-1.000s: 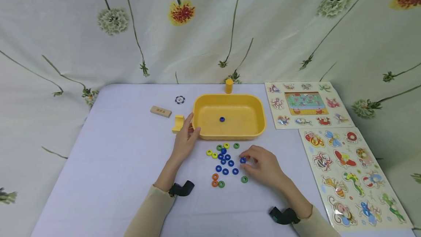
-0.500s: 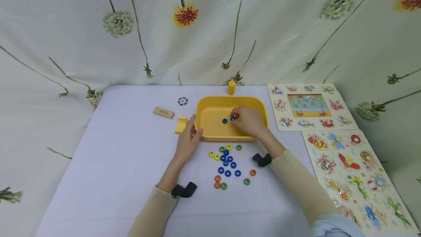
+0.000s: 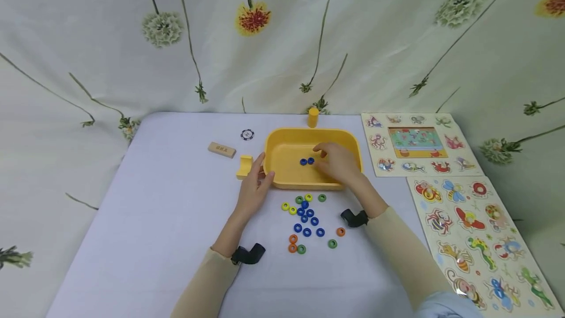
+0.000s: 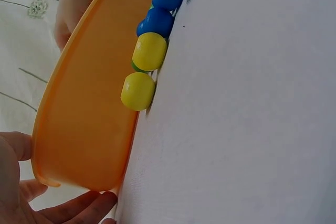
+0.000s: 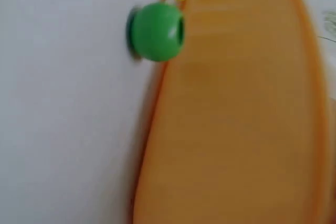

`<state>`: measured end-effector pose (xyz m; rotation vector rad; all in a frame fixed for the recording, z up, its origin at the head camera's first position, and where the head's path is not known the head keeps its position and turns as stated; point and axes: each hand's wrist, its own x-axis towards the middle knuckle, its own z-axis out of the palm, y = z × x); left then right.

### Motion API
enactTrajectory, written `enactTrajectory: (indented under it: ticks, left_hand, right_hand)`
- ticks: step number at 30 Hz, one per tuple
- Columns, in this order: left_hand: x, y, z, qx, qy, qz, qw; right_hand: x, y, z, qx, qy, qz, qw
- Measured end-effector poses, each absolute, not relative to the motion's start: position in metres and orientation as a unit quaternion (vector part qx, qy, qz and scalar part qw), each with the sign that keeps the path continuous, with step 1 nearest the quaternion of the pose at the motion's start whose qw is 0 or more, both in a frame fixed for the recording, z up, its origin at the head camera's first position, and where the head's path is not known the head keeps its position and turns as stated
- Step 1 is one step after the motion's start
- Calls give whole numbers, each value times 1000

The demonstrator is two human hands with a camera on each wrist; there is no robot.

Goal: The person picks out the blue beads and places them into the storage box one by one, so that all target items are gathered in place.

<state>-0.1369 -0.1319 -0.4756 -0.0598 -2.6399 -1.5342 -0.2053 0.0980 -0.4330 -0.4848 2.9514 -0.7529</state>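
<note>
Your left hand [image 3: 252, 190] has its fingers spread, touching the left end of the yellow tray [image 3: 284, 174]. Inside it, your right hand [image 3: 341, 163] holds nothing, thumb and forefinger parted; two blue beads [image 3: 303, 162] lie just left of their tips. More coloured beads [image 3: 305, 204] lie right of your left fingers.

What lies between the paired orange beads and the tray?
The head view shows blue beads, yellow beads and a green bead there, on the cloth before the tray.
</note>
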Motion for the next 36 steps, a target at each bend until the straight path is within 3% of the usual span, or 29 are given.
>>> enactTrajectory:
  ticks: [5, 9, 18, 36]
  left_hand:
    - [-137, -133, -474, -15, -865, -501, 36]
    - [-137, -135, -472, -7, -863, -504, 35]
    - [-138, -134, -472, -4, -861, -507, 28]
    - [-137, -130, -474, -3, -863, -504, 26]
  right_hand:
    - [-164, 125, -424, -181, 925, -326, -76]
    - [-128, 138, -426, -204, 902, -363, -116]
    - [-77, 129, -445, -292, 885, -355, -77]
    - [-68, 125, -475, -270, 920, -283, -16]
